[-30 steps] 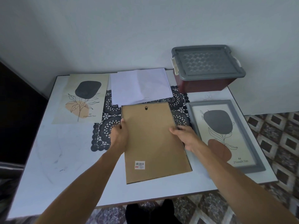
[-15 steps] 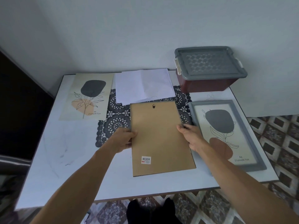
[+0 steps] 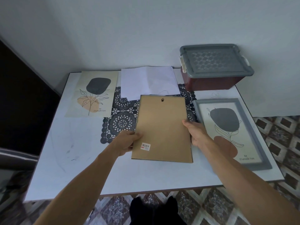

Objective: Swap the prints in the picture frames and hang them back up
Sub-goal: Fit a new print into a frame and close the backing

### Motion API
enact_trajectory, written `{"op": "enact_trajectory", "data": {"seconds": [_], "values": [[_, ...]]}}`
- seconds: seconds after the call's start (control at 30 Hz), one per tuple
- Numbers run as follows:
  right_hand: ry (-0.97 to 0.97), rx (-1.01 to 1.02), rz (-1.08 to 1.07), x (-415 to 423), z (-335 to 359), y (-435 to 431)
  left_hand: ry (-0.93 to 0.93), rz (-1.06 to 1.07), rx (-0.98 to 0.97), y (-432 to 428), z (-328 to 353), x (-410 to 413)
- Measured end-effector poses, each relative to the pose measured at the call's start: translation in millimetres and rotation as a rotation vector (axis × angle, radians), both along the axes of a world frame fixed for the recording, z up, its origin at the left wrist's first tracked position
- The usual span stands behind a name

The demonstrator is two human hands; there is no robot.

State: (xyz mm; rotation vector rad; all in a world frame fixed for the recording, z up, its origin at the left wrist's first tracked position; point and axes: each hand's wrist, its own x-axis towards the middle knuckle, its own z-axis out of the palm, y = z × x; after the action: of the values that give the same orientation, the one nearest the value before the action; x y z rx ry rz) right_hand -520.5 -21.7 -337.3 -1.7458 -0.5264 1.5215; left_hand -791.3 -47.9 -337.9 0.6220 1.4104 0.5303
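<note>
Hands are working on the face-down frame (image 3: 162, 127), which is lying brown backing up in the middle of the bench (image 3: 73, 159), partly over a black lace mat (image 3: 121, 122). The left hand (image 3: 128, 142) is pinching the frame's left edge, thumb on top and fingers tucked under. The right hand (image 3: 197, 133) is clasping the right edge, so each grip is closing on the frame.

The swap seems to be under way. A loose print (image 3: 93, 93) is lying well left of the frame, and white sheets (image 3: 147, 82) are lying just beyond its top edge. The next move is probably calling for the backing to come off without flexing.

Just right of the frame, a grey frame (image 3: 252, 127) is holding its own print (image 3: 227, 127), face up. Beyond the face-down frame's top right corner, a lidded box (image 3: 215, 62) is sitting closed, hiding its contents.
</note>
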Motion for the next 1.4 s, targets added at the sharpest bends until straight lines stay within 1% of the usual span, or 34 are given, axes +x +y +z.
{"op": "enact_trajectory", "data": {"seconds": [0.1, 0.17, 0.3, 0.37, 0.53, 0.63, 0.77, 0.9, 1.0, 1.17, 1.3, 1.4], "values": [[0.018, -0.059, 0.228, 3.5, 0.9, -11.5, 0.030, 0.066, 0.039, -2.0, -3.3, -0.9], [-0.010, -0.071, 0.313, 7.2, -4.7, -19.3, 0.022, 0.083, 0.057, -4.8, -4.8, 1.0], [-0.173, 0.030, 0.242, 7.1, -7.1, -32.7, -0.102, 0.054, 0.029, -11.4, -2.1, 1.6], [-0.210, 0.074, 0.244, 6.8, -9.5, -37.5, -0.075, 0.010, 0.048, -13.2, -2.7, 1.0], [-0.186, 0.088, 0.193, 3.1, -14.8, -47.0, -0.012, 0.041, 0.044, -14.7, -4.2, 5.7], [-0.155, 0.088, 0.185, 3.2, -13.2, -49.4, -0.017, 0.091, 0.017, -16.3, -3.4, 7.4], [-0.115, 0.072, 0.153, 9.5, -9.4, -48.0, -0.172, 0.089, -0.046, -19.3, 5.9, 4.0], [-0.071, 0.064, 0.127, 7.9, -6.1, -49.2, -0.296, -0.014, -0.087, -25.3, 7.3, -7.6], [-0.071, 0.061, 0.128, 6.5, -9.4, -51.9, -0.263, -0.059, -0.102, -27.1, 5.8, -9.2], [-0.083, 0.059, 0.155, 4.6, -8.6, -51.3, -0.143, -0.027, -0.097, -24.6, 1.9, -3.8], [-0.122, 0.062, 0.161, 3.6, -8.4, -49.4, -0.122, 0.011, -0.056, -23.7, 1.7, -1.0], [-0.130, -0.009, 0.194, 3.5, -5.4, -49.7, -0.128, 0.063, -0.013, -25.5, 1.2, -0.6]]}}
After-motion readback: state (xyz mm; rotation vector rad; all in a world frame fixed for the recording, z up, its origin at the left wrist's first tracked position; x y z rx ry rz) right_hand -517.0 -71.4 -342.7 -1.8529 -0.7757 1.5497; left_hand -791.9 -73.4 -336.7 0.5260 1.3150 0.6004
